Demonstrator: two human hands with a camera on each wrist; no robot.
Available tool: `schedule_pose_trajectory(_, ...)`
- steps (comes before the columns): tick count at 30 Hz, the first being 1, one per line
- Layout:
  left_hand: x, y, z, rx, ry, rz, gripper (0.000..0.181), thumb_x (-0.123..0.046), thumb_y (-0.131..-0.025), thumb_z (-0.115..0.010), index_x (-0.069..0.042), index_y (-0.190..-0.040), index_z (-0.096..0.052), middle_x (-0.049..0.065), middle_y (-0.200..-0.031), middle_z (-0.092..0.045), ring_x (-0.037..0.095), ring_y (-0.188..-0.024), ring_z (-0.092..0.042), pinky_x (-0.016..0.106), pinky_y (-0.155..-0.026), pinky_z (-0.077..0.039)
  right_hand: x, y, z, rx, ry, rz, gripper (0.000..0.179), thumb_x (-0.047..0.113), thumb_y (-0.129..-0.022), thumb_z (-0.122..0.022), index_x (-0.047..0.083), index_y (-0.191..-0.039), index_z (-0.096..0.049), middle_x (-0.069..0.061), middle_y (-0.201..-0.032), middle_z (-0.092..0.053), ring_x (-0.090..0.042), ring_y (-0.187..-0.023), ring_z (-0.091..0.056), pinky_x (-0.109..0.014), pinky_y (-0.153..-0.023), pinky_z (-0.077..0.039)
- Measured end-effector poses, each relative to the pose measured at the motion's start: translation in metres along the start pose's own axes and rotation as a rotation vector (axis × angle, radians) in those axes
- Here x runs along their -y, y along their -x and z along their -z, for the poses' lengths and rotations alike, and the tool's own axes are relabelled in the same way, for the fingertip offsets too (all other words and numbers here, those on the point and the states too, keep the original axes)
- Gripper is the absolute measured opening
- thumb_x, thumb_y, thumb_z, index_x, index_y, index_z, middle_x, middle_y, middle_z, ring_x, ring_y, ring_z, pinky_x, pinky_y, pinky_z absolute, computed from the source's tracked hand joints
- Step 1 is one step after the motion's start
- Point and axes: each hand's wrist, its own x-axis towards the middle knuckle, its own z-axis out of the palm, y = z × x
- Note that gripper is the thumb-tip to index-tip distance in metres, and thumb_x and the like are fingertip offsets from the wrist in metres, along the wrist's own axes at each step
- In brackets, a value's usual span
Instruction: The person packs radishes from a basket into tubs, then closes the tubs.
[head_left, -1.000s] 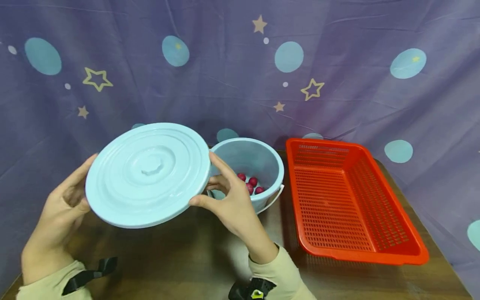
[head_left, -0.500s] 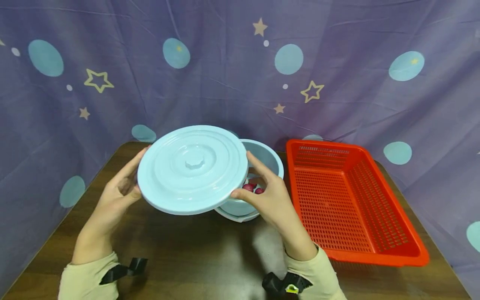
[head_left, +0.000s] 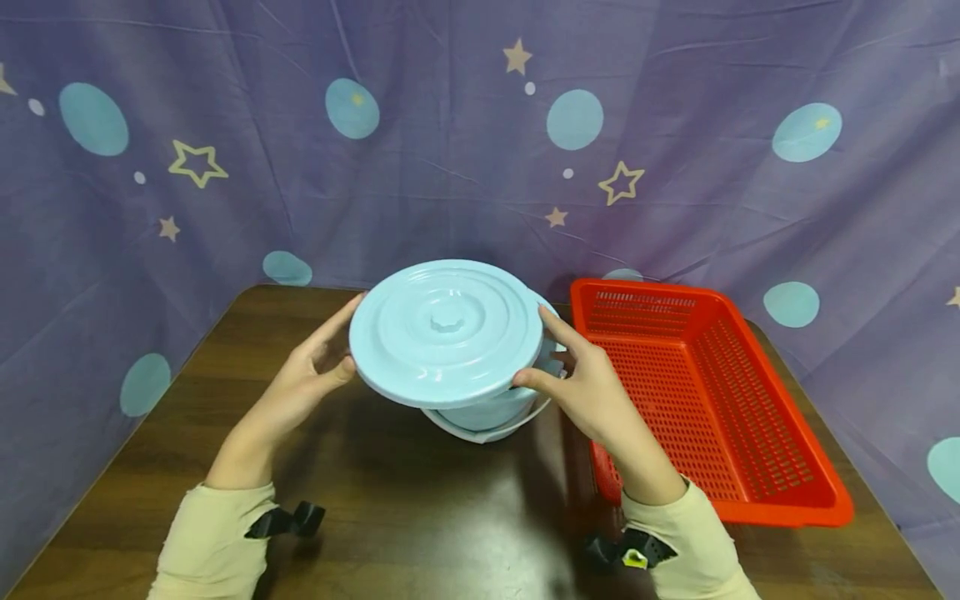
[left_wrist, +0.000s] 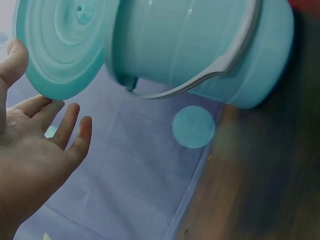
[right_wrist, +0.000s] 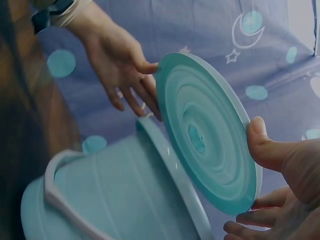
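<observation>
A round light-blue lid [head_left: 420, 358] with a small knob is held slightly tilted over the light-blue bucket [head_left: 491, 414]. My left hand [head_left: 296, 387] pinches the lid's left edge between thumb and fingers. On the opposite edge, my right hand [head_left: 596, 387] grips the lid the same way. The right wrist view has a gap between the lid [right_wrist: 220, 165] and the bucket's rim, so the lid is above it, not seated. The white bucket handle [left_wrist: 220, 65] hangs down along the bucket's side. The lid hides the inside of the bucket in the head view.
A red slotted plastic basket [head_left: 806, 510] stands right of the bucket, close to my right forearm. Both are on a brown wooden table [head_left: 420, 508]. Behind it hangs a purple curtain [head_left: 450, 133] with stars and dots.
Both hands have carried the lid rightward from left of the bucket to above it. The small dark-red balls seen inside the bucket earlier are now covered from view.
</observation>
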Motion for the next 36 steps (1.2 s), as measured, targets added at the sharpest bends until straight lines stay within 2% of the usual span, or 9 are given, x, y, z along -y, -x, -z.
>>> schedule_pose_trajectory(3,0.003,-0.006,-0.003,0.021,-0.061,0.042,0.068,-0.013,-0.100,-0.060,-0.014,-0.158,-0.025,0.006,-0.161,-0.027,0.012,-0.122,-0.053,0.022,-0.095,-0.044,-0.005,-0.002,0.006,0.009,0.004,-0.001,0.084,0.017,-0.081,-0.081,0.007,-0.153,-0.037,-0.018,-0.142,-0.052,-0.036,-0.110,-0.063,-0.037,-0.084,-0.052)
schedule_pose_trajectory(6,0.006,-0.013,-0.006,0.046,-0.096,0.079,0.070,-0.013,-0.099,-0.061,-0.015,-0.158,-0.024,0.009,-0.161,-0.026,0.017,-0.118,-0.054,0.023,-0.092,-0.047,-0.009,-0.003,0.011,0.018,0.040,-0.015,0.083,0.015,-0.084,-0.080,0.006,-0.153,-0.035,-0.021,-0.141,-0.053,-0.038,-0.112,-0.061,-0.043,-0.089,-0.052)
schedule_pose_trajectory(10,0.010,-0.021,-0.009,0.081,-0.117,0.122,0.072,-0.015,-0.098,-0.063,-0.015,-0.159,-0.023,0.008,-0.162,-0.024,0.027,-0.123,-0.050,0.023,-0.094,-0.046,-0.014,-0.007,0.018,0.032,0.107,-0.059,0.082,0.016,-0.085,-0.079,0.006,-0.154,-0.034,-0.020,-0.147,-0.046,-0.045,-0.119,-0.054,-0.054,-0.097,-0.046)
schedule_pose_trajectory(13,0.013,-0.027,-0.012,0.100,-0.126,0.149,0.073,-0.015,-0.098,-0.064,-0.015,-0.159,-0.024,0.006,-0.162,-0.023,0.032,-0.128,-0.045,0.024,-0.096,-0.044,-0.019,-0.010,0.022,0.050,0.143,-0.088,0.083,0.019,-0.086,-0.080,0.008,-0.154,-0.034,-0.017,-0.152,-0.041,-0.045,-0.126,-0.048,-0.056,-0.101,-0.042)
schedule_pose_trajectory(18,0.017,-0.033,-0.015,0.128,-0.139,0.189,0.075,-0.012,-0.097,-0.064,-0.014,-0.159,-0.023,0.007,-0.162,-0.022,0.035,-0.133,-0.039,0.038,-0.102,-0.041,-0.026,-0.015,0.026,0.068,0.199,-0.095,0.085,0.024,-0.084,-0.081,0.008,-0.154,-0.035,-0.017,-0.153,-0.039,-0.043,-0.132,-0.044,-0.057,-0.104,-0.039)
schedule_pose_trajectory(22,0.019,-0.036,-0.017,0.141,-0.156,0.202,0.076,-0.010,-0.096,-0.065,-0.011,-0.159,-0.022,0.009,-0.162,-0.021,0.038,-0.134,-0.037,0.052,-0.104,-0.038,-0.030,-0.017,0.028,0.082,0.219,-0.079,0.083,0.026,-0.086,-0.080,0.005,-0.153,-0.036,-0.021,-0.151,-0.040,-0.045,-0.129,-0.046,-0.058,-0.102,-0.039)
schedule_pose_trajectory(25,0.020,-0.036,-0.018,0.147,-0.161,0.206,0.077,-0.009,-0.096,-0.065,-0.010,-0.159,-0.021,0.011,-0.163,-0.020,0.041,-0.133,-0.039,0.055,-0.103,-0.037,-0.033,-0.018,0.028,0.097,0.229,-0.072,0.083,0.027,-0.086,-0.079,0.003,-0.152,-0.036,-0.021,-0.150,-0.041,-0.043,-0.132,-0.044,-0.058,-0.104,-0.038)
schedule_pose_trajectory(31,0.020,-0.038,-0.020,0.149,-0.161,0.205,0.077,-0.007,-0.096,-0.065,-0.009,-0.159,-0.020,0.012,-0.163,-0.018,0.042,-0.130,-0.042,0.056,-0.101,-0.038,-0.041,-0.019,0.029,0.119,0.232,-0.045,0.084,0.026,-0.085,-0.080,-0.001,-0.151,-0.036,-0.020,-0.151,-0.040,-0.038,-0.138,-0.038,-0.057,-0.109,-0.032)
schedule_pose_trajectory(36,0.020,-0.038,-0.022,0.158,-0.188,0.202,0.077,-0.007,-0.095,-0.065,-0.009,-0.158,-0.021,0.014,-0.162,-0.019,0.042,-0.125,-0.048,0.055,-0.100,-0.040,-0.045,-0.019,0.030,0.128,0.245,-0.042,0.085,0.026,-0.084,-0.081,-0.002,-0.151,-0.037,-0.022,-0.150,-0.041,-0.041,-0.137,-0.039,-0.058,-0.107,-0.033)
